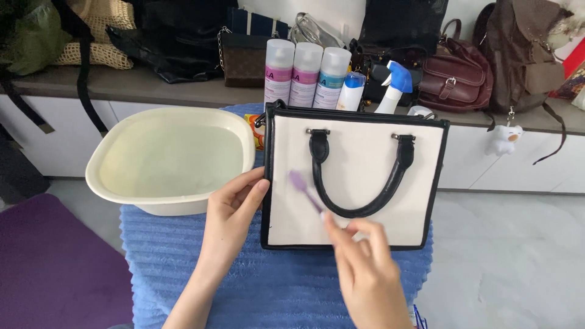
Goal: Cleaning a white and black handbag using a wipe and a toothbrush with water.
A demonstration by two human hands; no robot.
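Two hands sit closest to the camera. One, the right hand (365,268), pinches a small purple brush (306,193) and holds its head on the front of a white bag (365,176) with black edges and a black handle (359,176). The left hand (234,210) lies open and flat, its fingers pressing the bag's left edge to keep it steady. Under the bag is a blue towel (183,256) spread over the worktop. Just beside the bag, on the left, stands a cream basin (167,159) with water in it. Behind the bag stand three tall bottles (304,70) and a spray bottle (393,85). I see no foam or wet marks on the white cloth, so the scrubbing looks like it is only starting, with most of the front left to do.
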